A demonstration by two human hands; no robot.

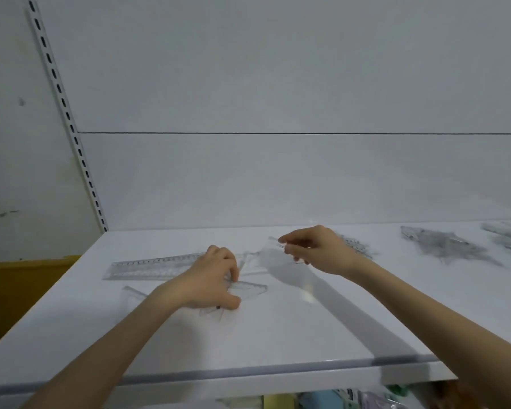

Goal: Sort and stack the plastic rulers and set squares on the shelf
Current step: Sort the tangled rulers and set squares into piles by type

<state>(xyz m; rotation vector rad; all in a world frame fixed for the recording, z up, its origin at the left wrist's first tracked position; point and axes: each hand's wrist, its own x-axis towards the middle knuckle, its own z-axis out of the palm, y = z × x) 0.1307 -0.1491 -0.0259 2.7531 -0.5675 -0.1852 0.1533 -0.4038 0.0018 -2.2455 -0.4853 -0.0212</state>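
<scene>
A long ruler (148, 268) lies flat on the white shelf (278, 335). Its long side runs left to right, and its right end tips a little toward the back wall.

The left hand (210, 281) is just in front of the long ruler's right end. Its grip is bent around a see-through set square (248, 289), which lies on the shelf with its pointy end to the right. Part of the set square is hidden under the hand.

The right hand (316, 249) is to the right of the long ruler. Its grip pinches a clear piece (270, 252) and holds it up off the shelf. The piece is blurry, so I cannot tell its shape.

Another clear corner (132, 292) pokes out in front of the long ruler, by the left arm.

Far to the right of the long ruler are grey, blurry piles (443, 246); one is cut off at the picture's edge.

In front of the long ruler, bare shelf runs to the front edge.
</scene>
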